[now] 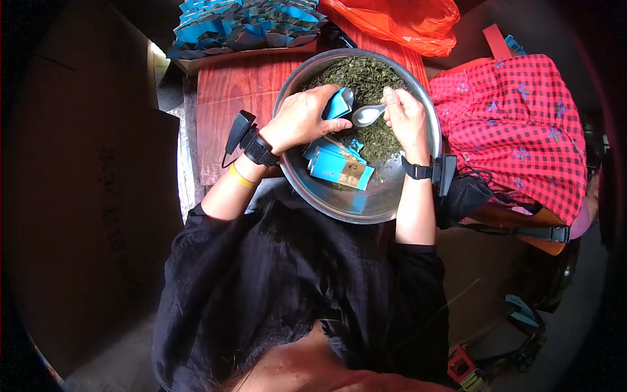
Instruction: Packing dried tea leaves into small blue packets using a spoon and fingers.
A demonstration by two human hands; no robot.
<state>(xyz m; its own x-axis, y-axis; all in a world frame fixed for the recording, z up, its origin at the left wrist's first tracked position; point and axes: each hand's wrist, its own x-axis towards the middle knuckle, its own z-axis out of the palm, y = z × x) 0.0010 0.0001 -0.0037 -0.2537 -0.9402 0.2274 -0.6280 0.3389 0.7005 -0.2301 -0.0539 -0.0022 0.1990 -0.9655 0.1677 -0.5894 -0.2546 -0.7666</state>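
Observation:
A round stainless steel bowl in front of me holds dried green tea leaves. Over its left part, my left hand grips a small blue packet whose upper end gapes. My right hand pinches the handle of a metal spoon, which is just right of the packet over the leaves; the spoon's bowl looks pale, and I cannot tell whether anything is in it. Several flat blue and gold packets lie inside the bowl at its near left, below my left hand.
A box packed with many blue packets stands at the far left of the red wooden table. Beyond the bowl lies a red plastic bag. Red checked cloth is at the right. A large cardboard surface rises at the left.

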